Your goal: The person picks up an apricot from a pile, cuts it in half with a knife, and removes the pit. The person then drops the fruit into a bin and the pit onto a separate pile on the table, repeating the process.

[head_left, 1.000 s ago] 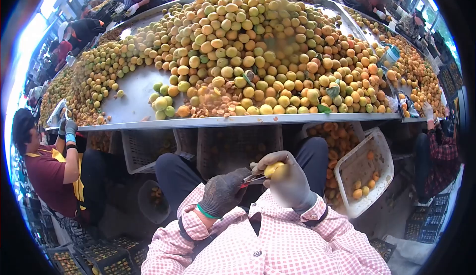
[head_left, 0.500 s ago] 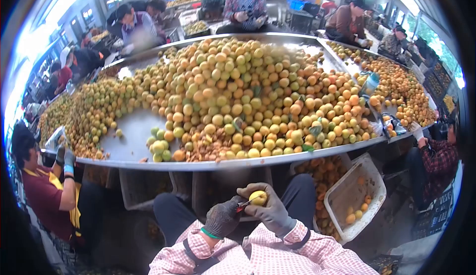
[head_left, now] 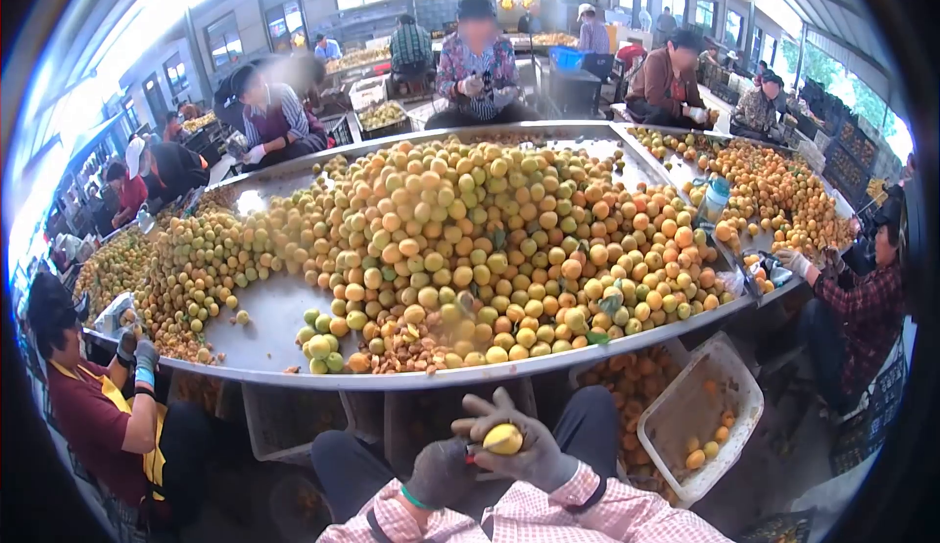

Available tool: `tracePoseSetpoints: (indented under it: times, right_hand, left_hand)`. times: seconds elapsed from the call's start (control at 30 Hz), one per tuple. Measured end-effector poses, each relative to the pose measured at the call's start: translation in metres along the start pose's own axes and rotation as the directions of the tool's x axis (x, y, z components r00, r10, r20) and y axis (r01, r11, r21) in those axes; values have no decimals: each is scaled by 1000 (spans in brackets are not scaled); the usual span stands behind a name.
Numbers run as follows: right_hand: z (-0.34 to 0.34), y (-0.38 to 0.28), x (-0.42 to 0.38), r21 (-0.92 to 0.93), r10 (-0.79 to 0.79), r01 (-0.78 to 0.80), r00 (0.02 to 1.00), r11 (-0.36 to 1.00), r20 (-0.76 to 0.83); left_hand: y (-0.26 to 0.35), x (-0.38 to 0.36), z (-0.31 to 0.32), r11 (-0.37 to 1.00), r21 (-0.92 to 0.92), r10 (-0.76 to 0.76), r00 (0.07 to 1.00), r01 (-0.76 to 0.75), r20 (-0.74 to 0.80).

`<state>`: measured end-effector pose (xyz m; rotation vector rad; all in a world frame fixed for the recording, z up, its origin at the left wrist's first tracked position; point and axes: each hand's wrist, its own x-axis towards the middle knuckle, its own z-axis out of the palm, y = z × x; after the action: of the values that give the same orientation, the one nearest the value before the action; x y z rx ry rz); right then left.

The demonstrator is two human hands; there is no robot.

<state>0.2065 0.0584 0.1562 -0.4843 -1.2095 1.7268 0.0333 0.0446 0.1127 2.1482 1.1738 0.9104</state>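
A yellow apricot (head_left: 503, 439) rests in the fingers of my right hand (head_left: 543, 460), which wears a grey glove; some fingers stretch out past the fruit. My left hand (head_left: 439, 472), in a darker glove with a green band at the wrist, is closed around a small knife (head_left: 471, 459). Only a bit of red shows of the knife, right beside the apricot; its blade is hardly visible. Both hands are above my lap, in front of a metal table (head_left: 269, 313) heaped with apricots (head_left: 441, 220).
Scraps of cut fruit (head_left: 403, 339) lie near the table's front edge. Below stand a tilted white crate (head_left: 752, 401) with a few apricots and a grey crate (head_left: 294, 421). A bottle (head_left: 713, 200) stands at the right divider. Co-workers sit left (head_left: 108, 416), right (head_left: 862, 298) and opposite (head_left: 477, 68).
The view has tilted up, so the table sits lower in it. My right hand's fingers have spread and lifted away from the apricot, which has turned a little. The left hand stays close to it.
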Motion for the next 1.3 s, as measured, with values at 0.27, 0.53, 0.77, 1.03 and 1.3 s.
tracePoseSetpoints:
  times: [0.27,0.53,0.77,1.03,1.3]
  right_hand:
    - [30,3,-3,40,-1,0,1000,999,15]
    - [-16,15,-2,202,201,-132,904,971,-377]
    - [-27,5,-21,-393,78,-200,950,897,-304]
    - [-31,17,-33,-477,63,-118,989,871,-130]
    - [-21,9,-30,124,231,-216,965,969,-121]
  left_hand:
    - [-11,-13,16,995,68,-62,995,68,-77]
    - [-22,-7,20,936,-269,-287,933,226,-215]
    - [35,11,-21,450,-762,-530,826,466,193]
    - [26,-6,-6,885,-340,-322,945,320,51]
    - [30,-9,-7,957,-93,-275,962,274,5]
